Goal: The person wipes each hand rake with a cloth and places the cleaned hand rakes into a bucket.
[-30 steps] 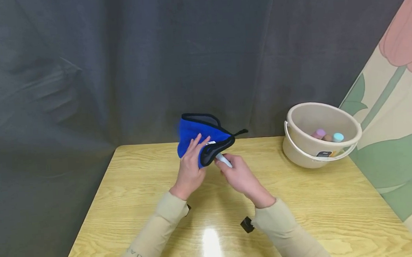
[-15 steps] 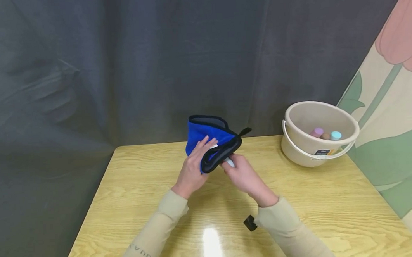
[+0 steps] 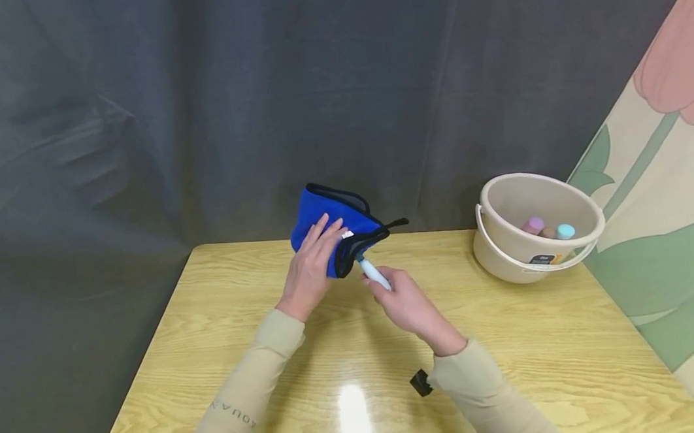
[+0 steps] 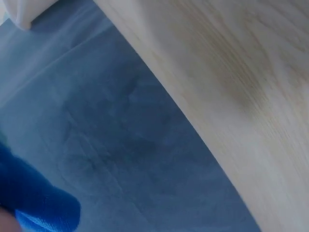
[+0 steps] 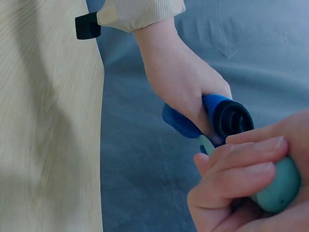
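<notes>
A blue cloth (image 3: 341, 210) with black edging, a small white tag and a black loop is folded around the far part of a light-blue-handled tool; the tool's head is hidden inside. My left hand (image 3: 311, 267) grips the cloth from the left side, fingers spread over it. Curled round the pale handle (image 3: 375, 275) is my right hand (image 3: 407, 301). In the right wrist view the handle's rounded end (image 5: 280, 186) pokes out of the right palm, and the rolled cloth (image 5: 231, 118) shows in the left hand. The left wrist view catches only a corner of cloth (image 4: 43, 198).
On the back right of the wooden table (image 3: 242, 353) stands a beige bucket (image 3: 502, 260) with its handle down. Purple-, brown- and light-blue-topped items (image 3: 565, 232) lie inside it. A dark curtain (image 3: 317, 100) hangs behind the table, and a floral cloth (image 3: 674, 278) covers the right side.
The cloth and left hand first shifted right toward the right hand, then back left and up. More of the pale handle shows now. The bucket stays put.
</notes>
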The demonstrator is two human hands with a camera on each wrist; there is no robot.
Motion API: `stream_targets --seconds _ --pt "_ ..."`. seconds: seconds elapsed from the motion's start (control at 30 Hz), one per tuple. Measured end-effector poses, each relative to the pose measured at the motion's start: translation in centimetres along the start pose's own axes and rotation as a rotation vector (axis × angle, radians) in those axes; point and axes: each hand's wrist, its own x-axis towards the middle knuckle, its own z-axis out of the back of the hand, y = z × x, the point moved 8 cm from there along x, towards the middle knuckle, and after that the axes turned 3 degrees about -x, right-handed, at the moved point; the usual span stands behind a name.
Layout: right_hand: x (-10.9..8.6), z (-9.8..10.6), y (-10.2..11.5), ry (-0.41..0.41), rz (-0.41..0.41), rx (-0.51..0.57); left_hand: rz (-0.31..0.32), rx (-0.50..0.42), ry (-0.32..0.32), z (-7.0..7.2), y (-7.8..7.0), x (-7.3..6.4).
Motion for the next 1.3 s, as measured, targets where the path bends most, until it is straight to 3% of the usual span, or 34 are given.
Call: stream_targets --seconds 0.2,0.57,0.7,0.93,1.07,1.3 --pt "-0.1 -0.3 -0.9 0.029 -0.044 0.023 0.091 -0.147 -0.033 -0.4 -0.3 0.2" --pt "0.5 0.9 -0.3 -0.045 0.042 -0.069 0.142 -0.378 -0.074 -0.4 -2.7 -0.2" --pt "0.6 1.1 -0.5 -0.050 0.034 -0.066 0.122 -0.433 -0.076 -0.3 -3.7 -0.2" --pt "0.8 1.4 -0.6 -0.068 0.012 -0.067 0.014 -0.402 -0.057 -0.6 -4.6 -0.2" --pt "0.6 1.5 -0.3 -0.061 0.015 -0.082 -0.027 -0.331 -0.030 -0.8 -3.8 -0.3" --pt "0.2 0.8 -0.5 0.004 0.003 -0.076 -0.018 -0.123 0.007 -0.5 -1.4 -0.5"
